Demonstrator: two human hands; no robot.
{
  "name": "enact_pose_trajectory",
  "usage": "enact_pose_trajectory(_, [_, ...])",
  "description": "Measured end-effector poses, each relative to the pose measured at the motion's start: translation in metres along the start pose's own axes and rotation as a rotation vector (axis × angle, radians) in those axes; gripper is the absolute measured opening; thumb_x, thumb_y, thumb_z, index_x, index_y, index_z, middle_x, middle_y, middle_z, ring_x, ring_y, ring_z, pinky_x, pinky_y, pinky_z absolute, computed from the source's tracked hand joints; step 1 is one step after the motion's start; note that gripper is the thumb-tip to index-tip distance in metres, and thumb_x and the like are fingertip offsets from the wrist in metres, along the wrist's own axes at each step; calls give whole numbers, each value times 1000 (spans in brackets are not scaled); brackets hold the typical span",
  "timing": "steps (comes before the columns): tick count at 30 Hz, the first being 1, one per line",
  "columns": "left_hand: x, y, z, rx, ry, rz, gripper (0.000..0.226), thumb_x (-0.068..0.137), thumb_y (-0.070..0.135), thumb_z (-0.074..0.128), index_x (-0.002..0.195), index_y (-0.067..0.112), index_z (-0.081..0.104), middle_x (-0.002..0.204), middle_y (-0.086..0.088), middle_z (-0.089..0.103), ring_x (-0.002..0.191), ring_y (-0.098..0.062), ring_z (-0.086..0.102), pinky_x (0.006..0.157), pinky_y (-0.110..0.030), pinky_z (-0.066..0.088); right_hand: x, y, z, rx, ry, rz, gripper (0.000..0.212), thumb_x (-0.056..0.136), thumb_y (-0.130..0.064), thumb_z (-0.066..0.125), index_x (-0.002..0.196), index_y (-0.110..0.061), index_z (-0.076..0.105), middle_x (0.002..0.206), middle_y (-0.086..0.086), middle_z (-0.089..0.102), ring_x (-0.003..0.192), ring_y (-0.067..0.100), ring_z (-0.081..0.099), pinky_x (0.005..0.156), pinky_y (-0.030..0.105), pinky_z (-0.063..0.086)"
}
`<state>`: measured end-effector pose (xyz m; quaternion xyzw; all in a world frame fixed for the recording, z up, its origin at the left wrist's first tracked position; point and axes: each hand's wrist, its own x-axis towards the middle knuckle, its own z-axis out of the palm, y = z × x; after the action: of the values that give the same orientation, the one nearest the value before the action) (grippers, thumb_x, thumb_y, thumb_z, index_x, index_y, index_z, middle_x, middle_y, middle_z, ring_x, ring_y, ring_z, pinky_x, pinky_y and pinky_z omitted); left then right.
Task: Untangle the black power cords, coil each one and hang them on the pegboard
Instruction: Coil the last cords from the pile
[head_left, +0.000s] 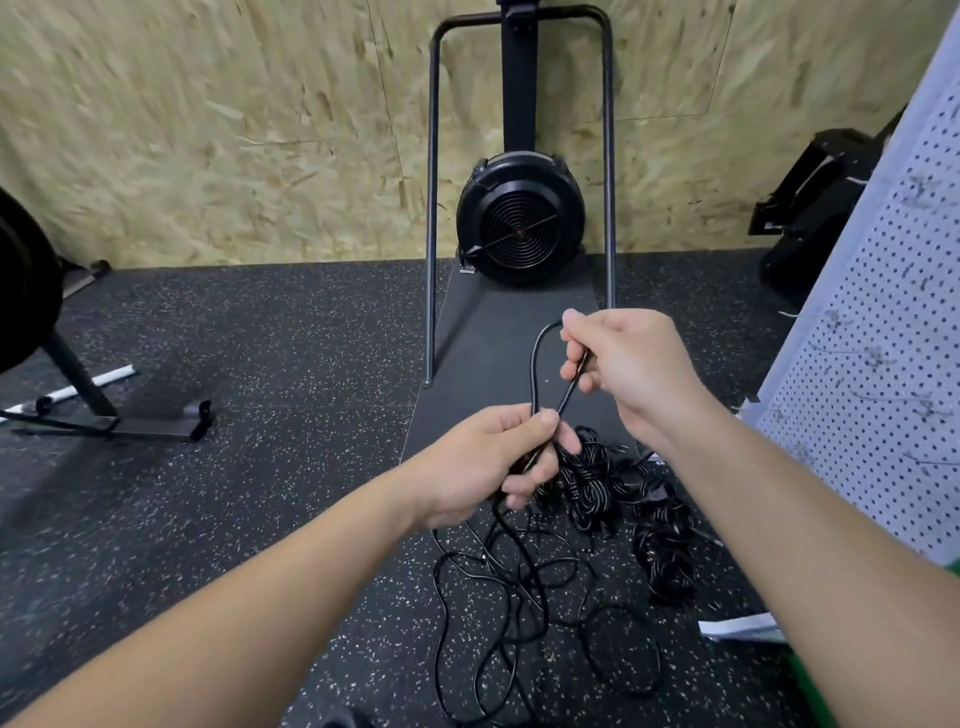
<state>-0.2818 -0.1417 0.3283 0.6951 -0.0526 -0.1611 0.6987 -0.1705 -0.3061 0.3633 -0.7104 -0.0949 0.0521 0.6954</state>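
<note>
- A black power cord (540, 374) is held up between both hands as a narrow loop, its top bend at the right hand and its two strands running down into the left hand.
- The left hand (498, 462) reaches in from the lower left, fingers curled round the cord and thumb pressed on top where the strands cross.
- The right hand (623, 369) sits higher and to the right, back of the hand toward the camera, fingers curled, pinching the loop's top and one strand.
- Below the left hand the cord trails down into loose loops (519, 597) on the speckled rubber floor (234, 519).
- More black cords lie in a tangled heap (618, 483) just beyond, near the foot of a white pegboard (883, 364) leaning at the right.
- A black fan machine (519, 223) stands against the chipboard wall (234, 130).
</note>
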Motion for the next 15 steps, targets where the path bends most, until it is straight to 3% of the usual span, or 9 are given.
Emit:
enact_pose_trajectory(4, [16,-3,-9,-78,-44,3,23,119,29,47,113,10,58,79,-7,54,63,-18,48,54,-27,45,13,6,3,-37,-25,-30,33,107,-31,70,95,-1,77,79,7,72,74,25,74,59,32,54])
enact_pose_trajectory(6, [27,-7,-17,-140,37,38,19,118,27,49,109,12,59,77,-8,56,62,-20,51,58,-30,49,18,10,5,9,-82,38,42,110,-40,66,108,0,76,92,9,80,89,27,80,76,39,65])
enact_pose_trajectory(9, [44,-8,-33,-238,205,77,20,117,25,50,104,15,60,75,-5,54,59,-17,45,56,-29,45,21,32,14,9,-207,244,52,116,-49,46,123,-5,73,107,10,84,103,26,82,98,47,64])
enact_pose_trajectory(11, [54,-4,-44,-332,287,100,18,118,23,49,105,15,58,74,-2,51,57,-13,40,53,-25,40,21,55,23,-87,-326,315,42,119,-35,44,129,-4,70,110,8,84,109,29,80,110,53,57])
enact_pose_trajectory(13, [60,1,-55,-416,351,120,16,118,22,48,107,15,56,75,-1,49,56,-12,38,51,-23,40,17,74,30,-311,-495,296,26,110,-13,57,131,-11,71,115,1,83,115,22,77,116,50,51])
enact_pose_trajectory(15, [61,3,-65,-485,428,136,16,118,20,47,105,16,56,76,0,50,57,-11,39,52,-22,41,8,84,39,-453,-675,278,37,98,-1,65,131,-17,71,116,-4,81,115,16,75,114,41,54])
